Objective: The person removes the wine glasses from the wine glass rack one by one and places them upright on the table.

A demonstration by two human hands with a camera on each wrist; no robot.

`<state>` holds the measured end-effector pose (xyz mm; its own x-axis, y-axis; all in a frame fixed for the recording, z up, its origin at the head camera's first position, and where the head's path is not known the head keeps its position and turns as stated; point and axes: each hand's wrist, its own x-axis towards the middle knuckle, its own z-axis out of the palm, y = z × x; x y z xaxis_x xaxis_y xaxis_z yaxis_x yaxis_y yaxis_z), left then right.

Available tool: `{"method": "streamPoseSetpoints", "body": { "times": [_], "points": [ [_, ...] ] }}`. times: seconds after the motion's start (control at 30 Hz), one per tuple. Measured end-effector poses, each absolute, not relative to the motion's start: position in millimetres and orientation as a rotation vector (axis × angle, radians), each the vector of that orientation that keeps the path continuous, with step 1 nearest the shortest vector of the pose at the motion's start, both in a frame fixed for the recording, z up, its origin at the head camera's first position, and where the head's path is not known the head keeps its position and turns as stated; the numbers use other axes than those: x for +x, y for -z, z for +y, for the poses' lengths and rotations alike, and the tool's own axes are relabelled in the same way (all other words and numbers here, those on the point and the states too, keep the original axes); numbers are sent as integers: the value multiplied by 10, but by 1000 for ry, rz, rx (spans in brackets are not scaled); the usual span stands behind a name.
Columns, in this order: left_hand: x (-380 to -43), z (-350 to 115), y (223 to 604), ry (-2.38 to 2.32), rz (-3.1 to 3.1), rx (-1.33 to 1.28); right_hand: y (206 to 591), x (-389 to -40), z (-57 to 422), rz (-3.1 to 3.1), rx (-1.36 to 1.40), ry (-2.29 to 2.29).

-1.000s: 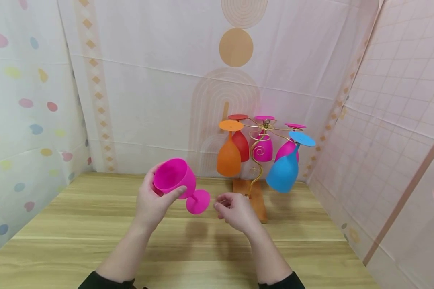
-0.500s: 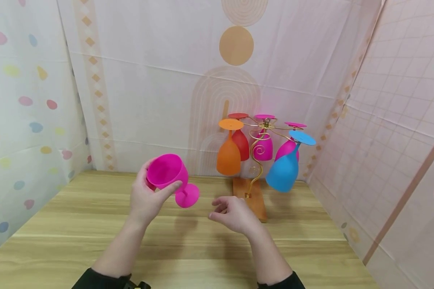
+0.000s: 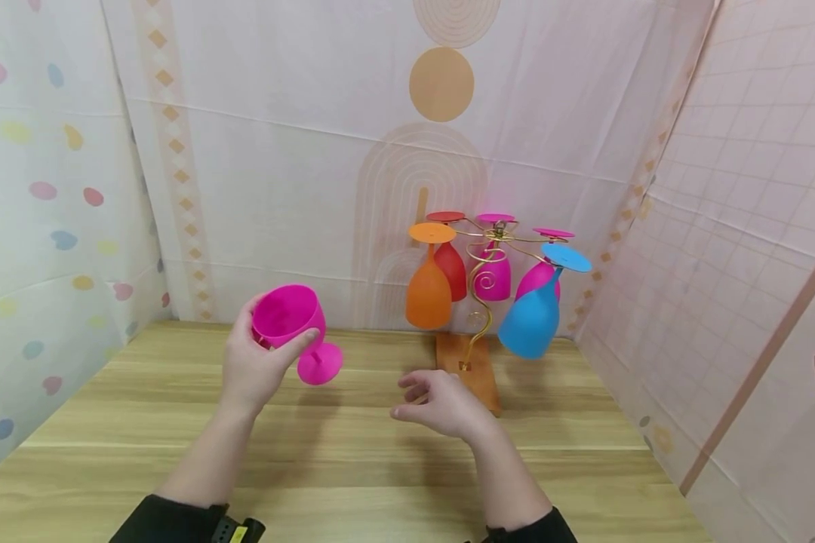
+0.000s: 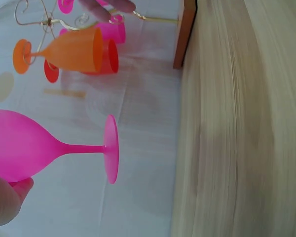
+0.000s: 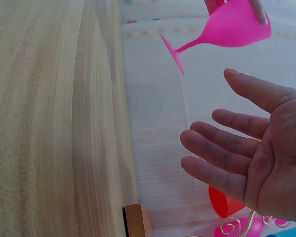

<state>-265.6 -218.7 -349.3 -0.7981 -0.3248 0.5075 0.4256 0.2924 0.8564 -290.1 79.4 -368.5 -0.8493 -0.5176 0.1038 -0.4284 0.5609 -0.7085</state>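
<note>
My left hand [image 3: 253, 373] grips a bright pink wine glass [image 3: 290, 320] round its bowl, thumb along the near side. The glass is tilted, mouth up toward me, with its stem and foot [image 4: 111, 148] pointing down to the right above the table. My right hand [image 3: 441, 403] holds nothing; in the right wrist view its fingers [image 5: 214, 148] are spread and loosely bent, thumb apart. It hovers over the table just left of the wooden base [image 3: 472, 369] of a gold wire glass rack [image 3: 482, 290].
From the rack hang upside-down glasses: an orange one [image 3: 429, 294], a red one [image 3: 452, 271], a blue one [image 3: 531, 324] and two pink ones [image 3: 493, 277]. The wood-grain table [image 3: 353, 467] ends at a patterned cloth backdrop [image 3: 278, 188], with cloth walls on both sides.
My left hand has carried the pink glass leftward, away from the right hand. My right hand has shifted slightly left and its fingers have loosened. The rack and its glasses stay put.
</note>
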Motion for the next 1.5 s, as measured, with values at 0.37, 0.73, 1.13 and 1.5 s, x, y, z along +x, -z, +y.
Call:
{"method": "streamPoseSetpoints", "body": {
  "times": [0.37, 0.73, 1.13, 1.5],
  "points": [
    [-2811, -2442, 3455, 1410, -2024, 75, 3707, -2917, 816, 2638, -782, 1173],
    [-2977, -2703, 3487, 1392, -2066, 157, 3697, -2904, 821, 2646, -753, 1138],
    [-3179, -2999, 3585, 1346, -2110, 284, 3687, -2905, 834, 2659, -741, 1129],
    [-3280, -3316, 3708, 1317, -2165, 435, 3671, -2890, 838, 2668, -762, 1113]
  ]
}}
